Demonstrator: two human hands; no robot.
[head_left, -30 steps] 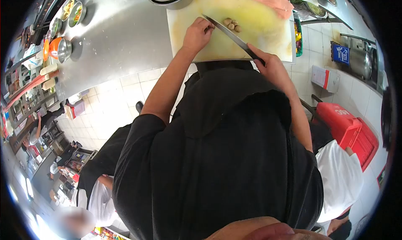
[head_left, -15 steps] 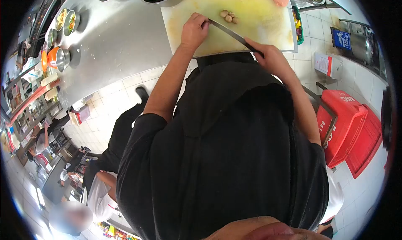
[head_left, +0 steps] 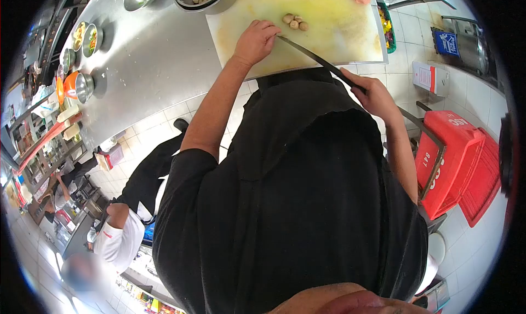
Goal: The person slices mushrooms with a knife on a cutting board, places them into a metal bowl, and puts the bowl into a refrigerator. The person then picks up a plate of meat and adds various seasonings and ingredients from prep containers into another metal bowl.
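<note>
The long knife [head_left: 314, 56] slants, tip leftward, near clustered small brown mushrooms [head_left: 295, 25].

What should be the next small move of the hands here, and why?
Probably the left hand should curl its fingertips back before the kitchen knife moves: its tip appears right beside them, and the right hand grips its handle. Whether the left fingers hold anything is hidden.

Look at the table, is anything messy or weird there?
Just untidy bits: the white cutting board under the round brown pieces has yellow patches, like stains, and the steel table beside it looks speckled with white. I can't tell what made either. Nothing looks broken.
</note>
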